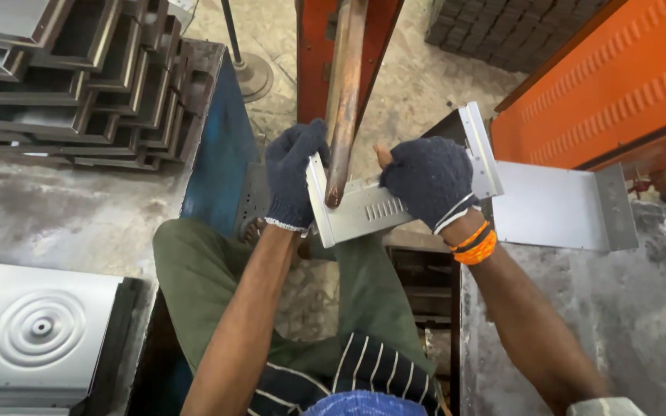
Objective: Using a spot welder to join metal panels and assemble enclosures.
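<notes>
Head view: both gloved hands, left hand (293, 179) and right hand (428, 181), grip the bent metal panel (364, 208) under the rusty press bar (343, 100); pressing looks unfinished, stacked trays (79, 77) wait.

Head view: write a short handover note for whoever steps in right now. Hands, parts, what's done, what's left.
Left hand, gloved, grips the left flange of the bent sheet-metal panel.
Right hand, gloved, presses on its top right.
A rusty press rod meets the panel near its left edge.
Formed pieces are stacked top left; a flat blank lies on the right bench.
Whether this panel is already pressed cannot be told.
</notes>
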